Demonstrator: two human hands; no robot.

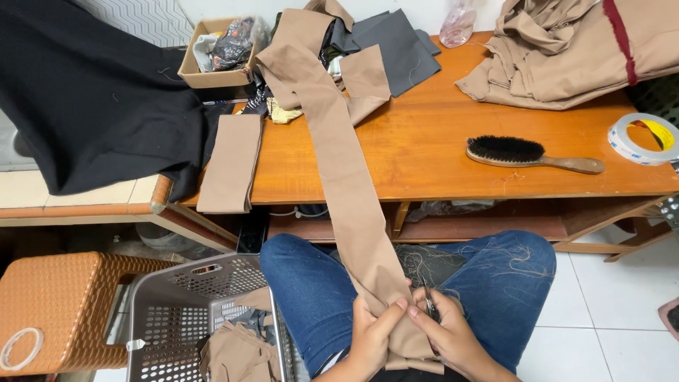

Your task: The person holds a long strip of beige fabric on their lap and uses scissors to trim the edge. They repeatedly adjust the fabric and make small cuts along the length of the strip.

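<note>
tan strip: long flat band of smooth woven cloth, runs from the table's back edge over the front edge down to the lap; lower end bunched between both hands.
left hand: fingers closed on the strip's lower end, thumb on top; wrist cut off by the bottom of the view.
right hand: closed around small metal snips at the strip's edge; blades mostly hidden by fingers, can't tell if they are open.
hidden: strip's upper end lost under grey fabric pieces at the back edge; lower tip covered by the hands.
jeans: blue denim, loose thread clippings scattered on the right thigh.
table: orange varnished wood, low shelf beneath in shadow.
brush: dark bristles, wooden handle, near the front edge on the right.
tape roll: white ring, at the right edge, partly cut off.
folded tan piece: hangs over the front left corner.
tan garment pile: crumpled, back right corner, red stripe.
black cloth: heavy, matte, draped left of the table.
cardboard box: back left, contents unclear.
grey basket: perforated plastic, tan scraps inside, beside the left knee.
orange stool: woven-look plastic, bottom left.
</note>
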